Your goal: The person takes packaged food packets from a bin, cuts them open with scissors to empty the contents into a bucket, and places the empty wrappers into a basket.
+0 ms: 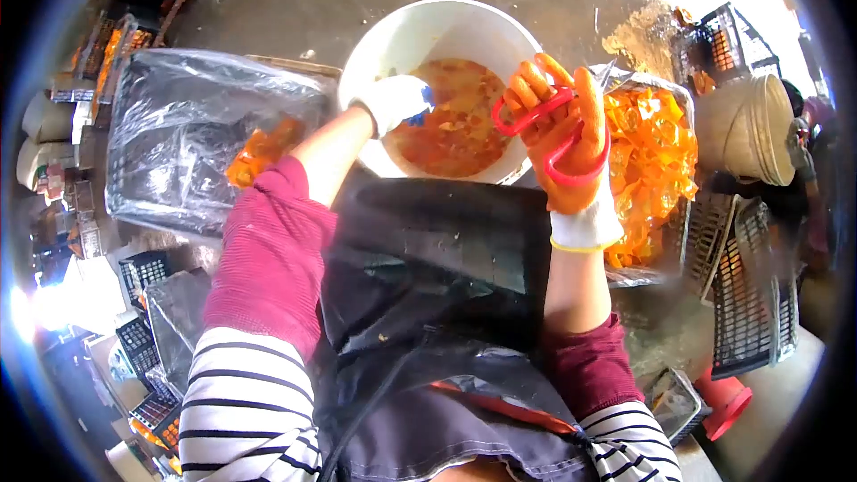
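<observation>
My left hand (pixel 399 105), in a white glove with blue at the fingers, reaches over the left side of a white bucket (pixel 361 62). Its fingers point down and are mostly hidden, so their grip is unclear. Inside the bucket, orange-brown liquid (pixel 460 129) holds pieces of orange material. At the bucket's right rim, my right hand (pixel 558 138), in an orange-coated glove, is turned palm up with scissors (pixel 536 113) in it. Their red handles loop about the fingers and palm, and the metal blades point up and right.
A crate lined with clear plastic (pixel 178 138) stands left, with a few orange pieces (pixel 263 152) inside. To the right is a lined crate full of shiny orange pieces (pixel 647 174). Beyond it are stacked buckets (pixel 745 129) and black crates (pixel 754 295). The floor (pixel 295 9) looks wet.
</observation>
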Demonstrator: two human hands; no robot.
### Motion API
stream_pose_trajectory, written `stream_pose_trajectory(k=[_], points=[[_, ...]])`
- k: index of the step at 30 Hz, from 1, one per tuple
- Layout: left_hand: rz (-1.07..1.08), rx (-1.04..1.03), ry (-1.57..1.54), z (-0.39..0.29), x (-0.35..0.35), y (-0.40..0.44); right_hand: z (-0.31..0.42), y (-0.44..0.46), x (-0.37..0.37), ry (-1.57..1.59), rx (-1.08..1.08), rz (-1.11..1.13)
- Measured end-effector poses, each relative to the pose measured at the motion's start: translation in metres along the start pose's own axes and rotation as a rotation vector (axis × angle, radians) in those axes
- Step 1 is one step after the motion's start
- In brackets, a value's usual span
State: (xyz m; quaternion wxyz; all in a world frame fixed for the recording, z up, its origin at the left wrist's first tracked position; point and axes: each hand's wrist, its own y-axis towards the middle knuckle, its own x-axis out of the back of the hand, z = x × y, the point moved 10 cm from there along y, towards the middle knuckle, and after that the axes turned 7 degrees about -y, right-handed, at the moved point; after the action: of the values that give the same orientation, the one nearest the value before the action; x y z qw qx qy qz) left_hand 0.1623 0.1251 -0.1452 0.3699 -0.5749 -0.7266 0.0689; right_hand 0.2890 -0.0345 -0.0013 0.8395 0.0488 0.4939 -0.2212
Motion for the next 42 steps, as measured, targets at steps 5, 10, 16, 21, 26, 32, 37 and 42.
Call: stream_pose_trajectory(k=[5,10,16,21,26,32,37,42], points=[[0.214,0.136,0.864,0.023,-0.06,0.08,0.007,0.012,-0.004,-0.028,-0.048,-0.079],[0.235,-0.08,1.206,0.074,-0.123,0.12,0.009,0.023,0.005,-0.08,-0.063,-0.214],[0.303,0.152,0.731,0.062,-0.07,0.106,0.006,0.021,-0.002,-0.02,-0.062,-0.175],[0.179,0.196,0.587,0.068,-0.043,0.094,0.006,0.008,-0.005,0.107,-0.057,-0.027],[0.063,0.27,0.624,0.089,-0.034,0.097,0.006,0.007,-0.005,0.082,-0.059,-0.089],[0.015,0.151,0.658,0.057,-0.032,0.091,0.011,0.012,-0.002,-0.009,-0.051,-0.268],[0.205,0.131,1.03,0.099,-0.097,0.126,0.012,0.02,-0.003,0.026,-0.073,-0.211],[0.253,-0.027,1.002,0.079,-0.078,0.114,0.01,0.024,0.002,0.058,-0.066,-0.193]])
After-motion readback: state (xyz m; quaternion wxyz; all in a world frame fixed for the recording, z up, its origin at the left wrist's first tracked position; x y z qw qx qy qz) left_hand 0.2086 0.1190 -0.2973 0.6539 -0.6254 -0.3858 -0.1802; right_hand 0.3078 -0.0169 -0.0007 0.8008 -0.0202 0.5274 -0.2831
